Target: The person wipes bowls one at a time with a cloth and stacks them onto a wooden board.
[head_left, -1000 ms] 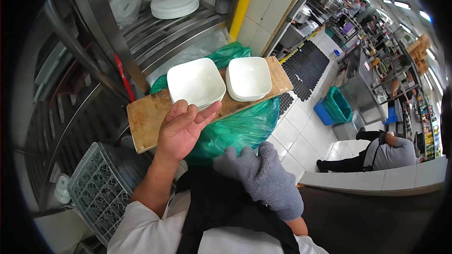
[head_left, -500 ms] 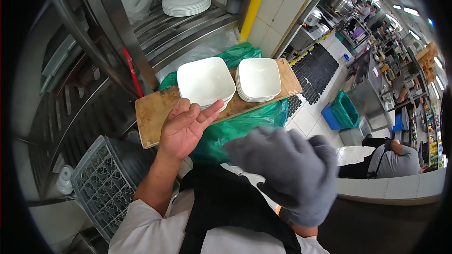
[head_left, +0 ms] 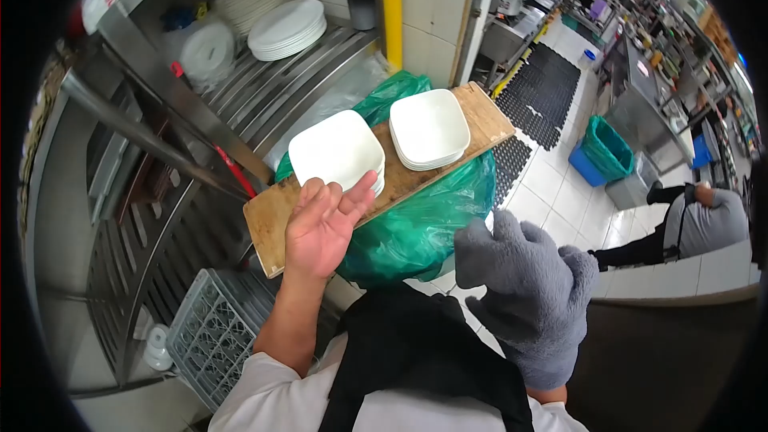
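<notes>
Two stacks of white square bowls stand on a worn wooden board, the left stack (head_left: 337, 148) and the right stack (head_left: 430, 128). The board (head_left: 276, 220) lies over a green plastic bag (head_left: 416, 232). My bare left hand (head_left: 324, 228) is raised palm up in front of the left stack, some fingers curled and others stretched out, nothing in it. Whether it touches the bowls I cannot tell. My right hand (head_left: 532, 292) wears a thick grey fluffy glove and is lifted right of the bag, its gloved fingers apart and holding nothing.
White plates (head_left: 288, 30) sit on a slatted metal rack at the upper left. A grey glass crate (head_left: 212, 344) is at the lower left. Beyond the board are a yellow pipe (head_left: 391, 16), black floor mats (head_left: 540, 92) and a green-lined blue bin (head_left: 602, 152). A person (head_left: 704, 224) bends over at the right.
The gloved right hand has moved rightward, away from the green bag, and turned. My left hand keeps nearly the same pose near the left stack. The view has shifted and rotated.
</notes>
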Tool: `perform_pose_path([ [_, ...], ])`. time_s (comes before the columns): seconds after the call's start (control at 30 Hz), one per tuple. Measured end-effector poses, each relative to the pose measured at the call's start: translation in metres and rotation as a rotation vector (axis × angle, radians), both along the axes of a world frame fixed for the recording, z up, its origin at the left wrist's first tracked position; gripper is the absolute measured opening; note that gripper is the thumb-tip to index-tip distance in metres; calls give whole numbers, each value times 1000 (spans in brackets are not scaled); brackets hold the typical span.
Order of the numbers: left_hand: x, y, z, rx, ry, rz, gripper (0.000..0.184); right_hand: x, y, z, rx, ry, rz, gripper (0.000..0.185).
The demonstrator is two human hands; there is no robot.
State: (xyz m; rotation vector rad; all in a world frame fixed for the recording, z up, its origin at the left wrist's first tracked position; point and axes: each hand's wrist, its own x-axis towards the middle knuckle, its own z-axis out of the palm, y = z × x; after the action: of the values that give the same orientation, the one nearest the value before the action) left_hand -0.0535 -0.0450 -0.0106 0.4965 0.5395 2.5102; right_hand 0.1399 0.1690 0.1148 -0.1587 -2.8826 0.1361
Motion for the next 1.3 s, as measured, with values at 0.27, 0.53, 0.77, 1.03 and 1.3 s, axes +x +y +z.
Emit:
perform_pose_path([
  [0.27,7,12,11,-222,-10,0,20,7,10,-17,-116,112,-177,35],
  [0.53,4,18,10,-116,-23,-34,13,13,14,-26,-457,124,-274,53],
  [0.77,9,18,11,-159,-59,-7,21,11,15,-22,-477,68,-200,52],
  [1.03,9,19,12,-151,-71,6,20,-20,25,17,-42,-199,138,35],
  [1.3,5,17,10,-116,-9,-44,18,-32,18,22,-16,-390,300,23],
])
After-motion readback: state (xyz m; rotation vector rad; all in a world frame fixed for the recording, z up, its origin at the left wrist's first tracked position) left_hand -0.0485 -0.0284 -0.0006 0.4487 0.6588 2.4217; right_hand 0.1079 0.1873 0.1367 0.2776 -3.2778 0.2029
